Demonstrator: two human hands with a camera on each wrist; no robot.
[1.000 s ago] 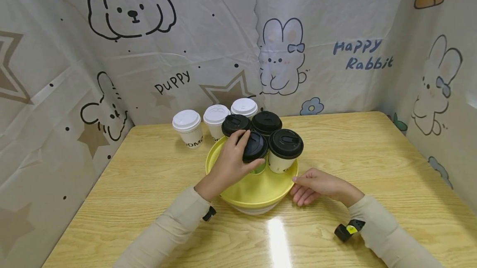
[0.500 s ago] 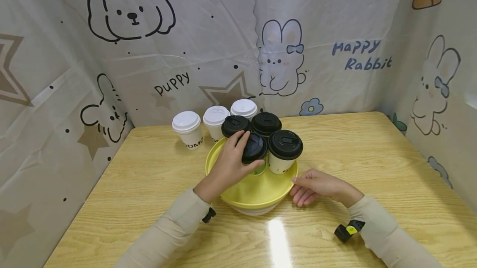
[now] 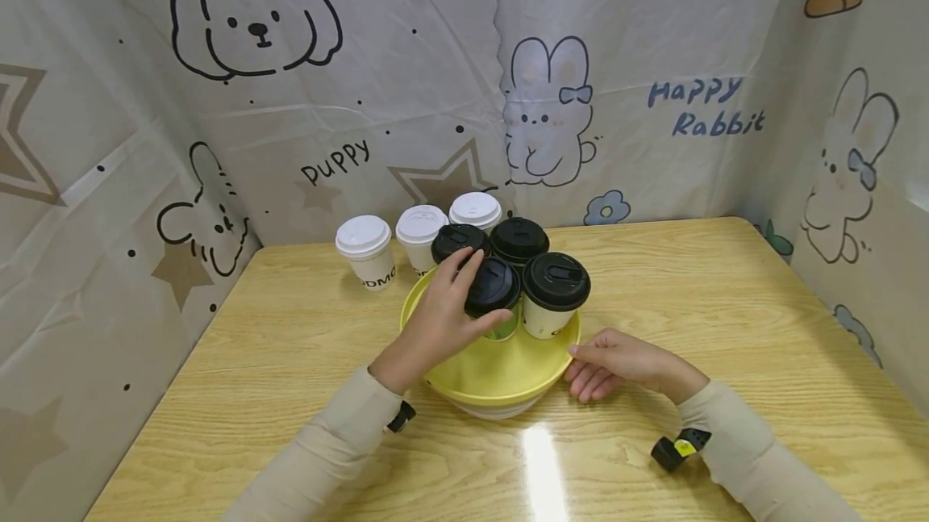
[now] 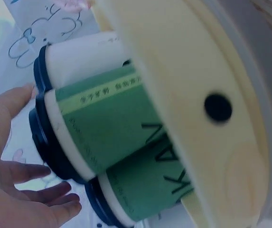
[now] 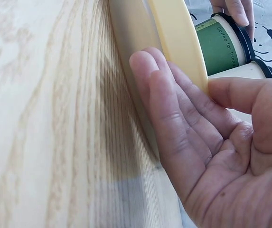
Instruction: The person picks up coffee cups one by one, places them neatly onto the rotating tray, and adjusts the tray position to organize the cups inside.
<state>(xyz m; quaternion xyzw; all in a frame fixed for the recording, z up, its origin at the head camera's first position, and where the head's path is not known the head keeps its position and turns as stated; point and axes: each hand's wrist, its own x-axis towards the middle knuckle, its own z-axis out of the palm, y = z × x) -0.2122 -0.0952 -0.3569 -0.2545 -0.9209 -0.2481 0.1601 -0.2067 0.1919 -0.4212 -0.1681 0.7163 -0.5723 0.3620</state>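
A round yellow tray (image 3: pixel 501 373) on a pale base carries several black-lidded paper coffee cups. My left hand (image 3: pixel 443 316) is spread around the lid of the front coffee cup (image 3: pixel 493 286), which has a green sleeve (image 4: pixel 109 121) in the left wrist view. There, fingers and thumb stand apart from the black lid (image 4: pixel 48 137), with a gap showing. At the tray's right side, my right hand (image 3: pixel 617 361) pinches the rim, its thumb (image 5: pixel 235 90) on top and its fingers along the outer wall. Another black-lidded cup (image 3: pixel 555 296) stands to the right of the front one.
Behind and left of the tray, three white-lidded cups (image 3: pixel 365 252) stand on the wooden table (image 3: pixel 290 344). A cartoon-printed cloth (image 3: pixel 406 86) hangs round the back and sides. Two more black lids (image 3: pixel 518 240) show at the tray's rear.
My left hand has loosened from the front cup's lid and drawn slightly back to the left, its fingers wider. The right hand, tray and cups look the same.
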